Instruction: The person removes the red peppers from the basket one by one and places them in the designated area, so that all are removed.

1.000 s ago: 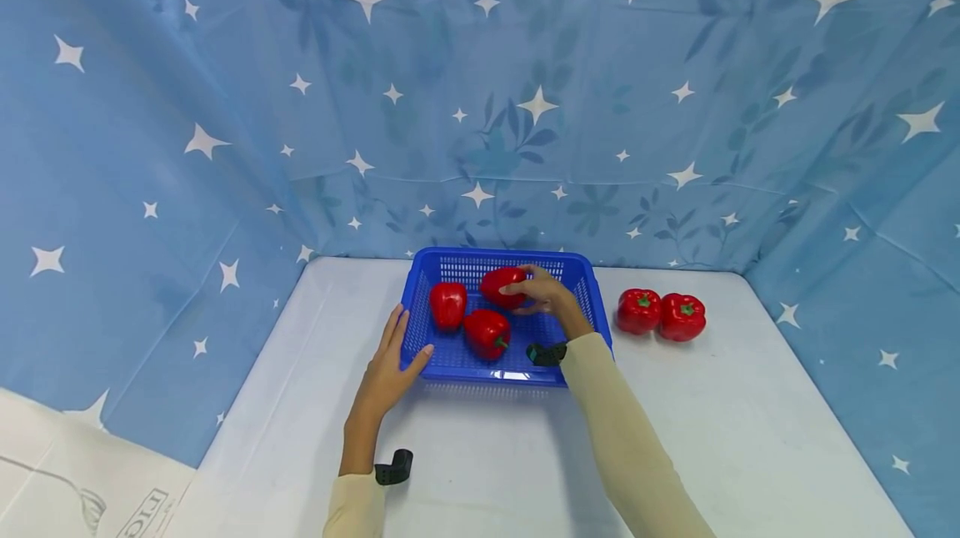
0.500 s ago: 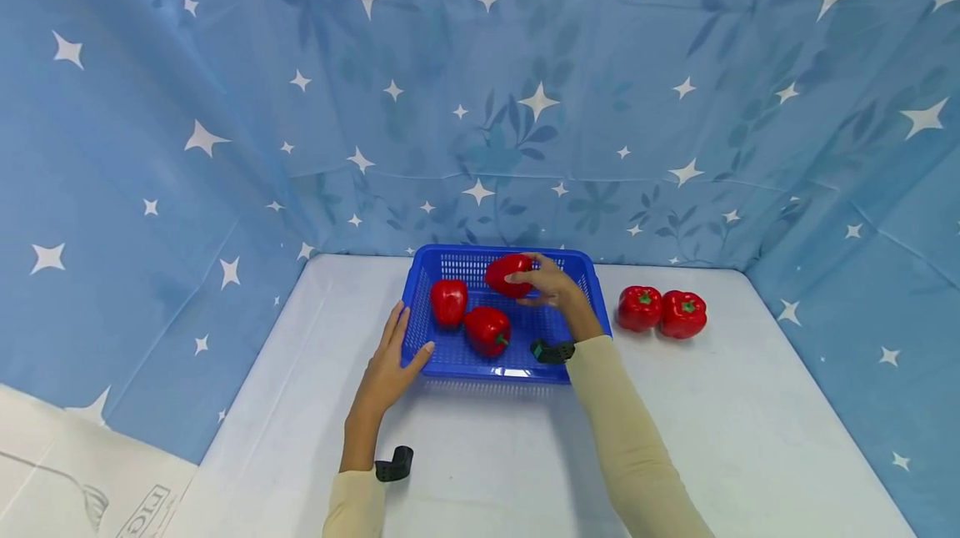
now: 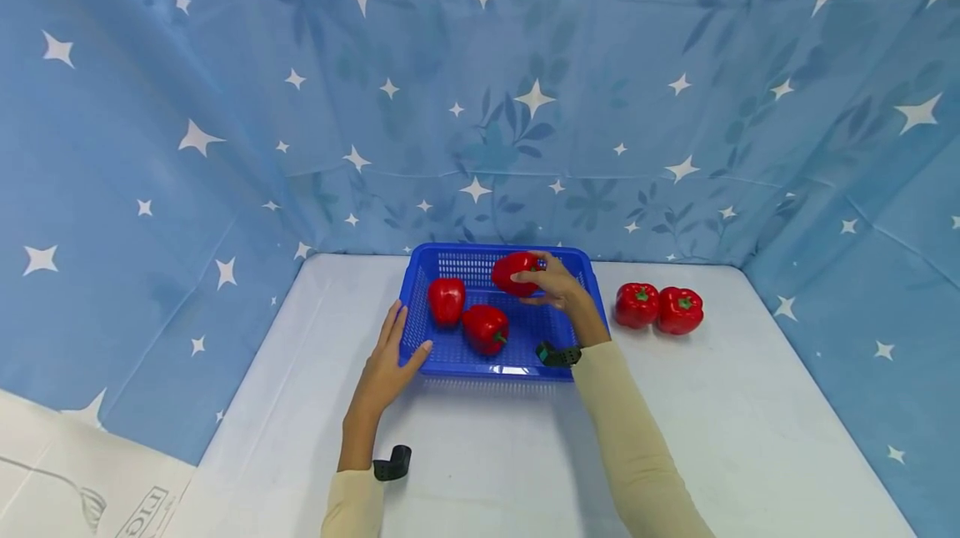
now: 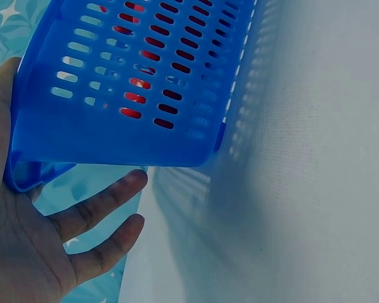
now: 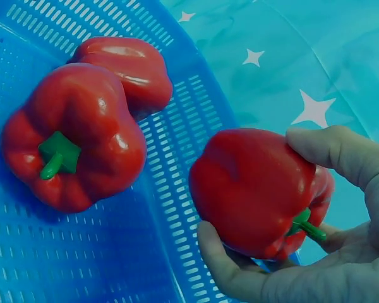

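In the head view, my right hand [image 3: 561, 286] grips a red bell pepper [image 3: 510, 274] over the back right part of a blue plastic basket [image 3: 465, 370]. The right wrist view shows the thumb on top of this pepper [image 5: 252, 186] and the fingers beneath, its green stem towards the palm. Two more red bell peppers lie in the basket: one on the left [image 3: 447, 302], one nearer the middle [image 3: 486, 329]. At the basket's front left corner rests my left hand [image 3: 384, 373], fingers mostly straight and spread along the rim, as the left wrist view also shows.
Two red bell peppers stand side by side on the white table [image 3: 750, 421], right of the basket: a nearer-basket one [image 3: 637, 305] and an outer one [image 3: 680, 310]. A blue star-patterned curtain [image 3: 480, 104] hangs close behind the table and along both sides.
My right hand has raised the held bell pepper from beside the others and shifted it slightly right and back. The left hand stays at the basket's corner.
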The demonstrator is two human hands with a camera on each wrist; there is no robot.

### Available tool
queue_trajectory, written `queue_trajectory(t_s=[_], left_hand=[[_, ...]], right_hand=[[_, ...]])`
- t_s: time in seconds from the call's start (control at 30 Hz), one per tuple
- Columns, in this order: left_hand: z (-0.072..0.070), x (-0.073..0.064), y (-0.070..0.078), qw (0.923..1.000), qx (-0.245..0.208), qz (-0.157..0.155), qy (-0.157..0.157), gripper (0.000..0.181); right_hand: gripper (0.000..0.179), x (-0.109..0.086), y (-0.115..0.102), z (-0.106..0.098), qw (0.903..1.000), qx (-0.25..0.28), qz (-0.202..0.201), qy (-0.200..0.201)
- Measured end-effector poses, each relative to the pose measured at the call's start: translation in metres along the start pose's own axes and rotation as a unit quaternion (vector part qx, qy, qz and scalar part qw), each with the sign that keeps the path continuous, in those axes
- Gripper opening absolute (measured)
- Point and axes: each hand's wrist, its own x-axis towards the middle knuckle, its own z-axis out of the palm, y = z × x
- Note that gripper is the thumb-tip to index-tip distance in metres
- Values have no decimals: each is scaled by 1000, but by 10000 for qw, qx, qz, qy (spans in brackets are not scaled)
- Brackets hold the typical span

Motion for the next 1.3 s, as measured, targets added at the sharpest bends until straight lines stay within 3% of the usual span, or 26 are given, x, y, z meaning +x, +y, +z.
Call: queue_trajectory(t_s=[0.23, 0.63, 1.3], left_hand=[[-1, 1, 1, 10000, 7, -29, -9, 81], [0, 1, 0, 10000, -31, -12, -8, 79], [1, -1, 0, 10000, -87, 16, 14, 80]], right_hand=[[82, -2, 1, -4, 9997, -158, -93, 186], [75, -15, -6, -9, 9991, 3, -396, 144], [63, -31, -6, -24, 9843, 1274, -1198, -243]])
